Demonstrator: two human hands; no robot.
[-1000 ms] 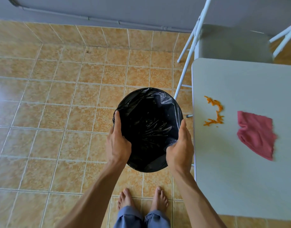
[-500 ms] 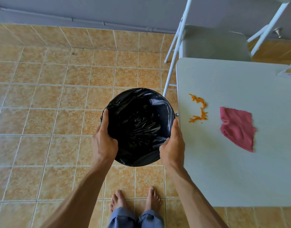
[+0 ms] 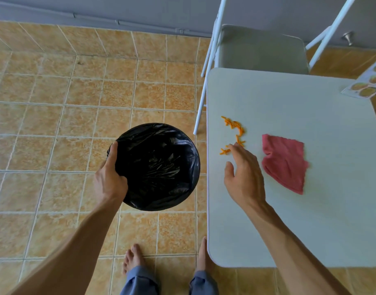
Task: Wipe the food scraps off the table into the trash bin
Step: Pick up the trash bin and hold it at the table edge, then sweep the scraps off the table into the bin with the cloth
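A round trash bin [image 3: 157, 167] lined with a black bag sits on the tiled floor just left of the pale grey table [image 3: 299, 220]. My left hand [image 3: 110, 179] grips its left rim. Orange food scraps [image 3: 233, 130] lie near the table's left edge. A crumpled pink cloth [image 3: 284, 160] rests to their right. My right hand [image 3: 244, 175] hovers over the table with fingers spread, between the scraps and the cloth, its fingertips close to the nearest scraps. It holds nothing.
A white folding chair [image 3: 261, 50] with a grey seat stands behind the table. A printed card [image 3: 367, 86] sticks over the table's far right corner. My bare feet [image 3: 133, 258] stand on the tiles near the table's front left corner.
My right hand has let go of the bin's rim and moved right over the table toward the scraps and cloth. My left hand still holds the bin.
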